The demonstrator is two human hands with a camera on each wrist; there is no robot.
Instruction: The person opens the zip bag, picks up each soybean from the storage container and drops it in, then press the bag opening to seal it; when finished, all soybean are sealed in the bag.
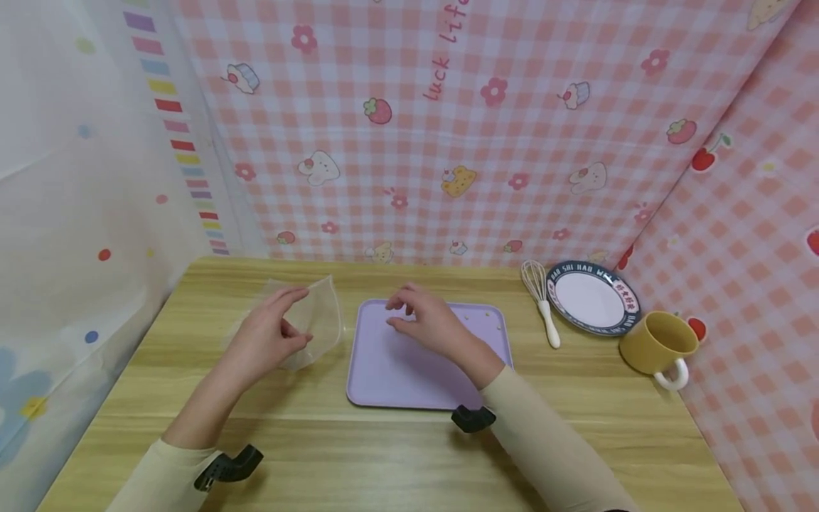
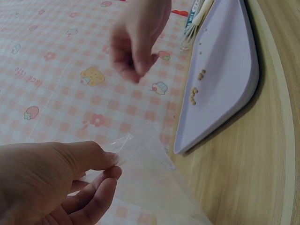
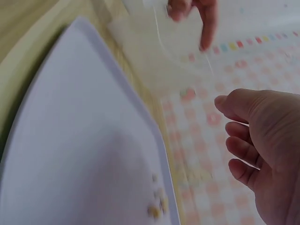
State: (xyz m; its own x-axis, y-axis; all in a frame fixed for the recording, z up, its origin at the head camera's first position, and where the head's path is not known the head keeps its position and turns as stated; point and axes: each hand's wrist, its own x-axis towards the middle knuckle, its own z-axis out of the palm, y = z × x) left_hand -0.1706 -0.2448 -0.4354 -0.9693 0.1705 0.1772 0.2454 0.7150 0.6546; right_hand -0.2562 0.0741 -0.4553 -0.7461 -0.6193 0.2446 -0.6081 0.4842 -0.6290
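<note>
My left hand pinches a clear plastic bag between thumb and fingers, left of the tray. In the left wrist view the bag hangs from the fingertips. My right hand is raised above the lilac tray, its fingers loosely bent and the thumb apart; nothing shows in it. Small tan pieces lie along the tray's far side. In the right wrist view a few of these pieces appear near the rim.
To the right of the tray lies a whisk with a white handle. Beside it are a dark-rimmed plate and a yellow mug with a white handle. Patterned cloth rises behind the wooden table and at both sides.
</note>
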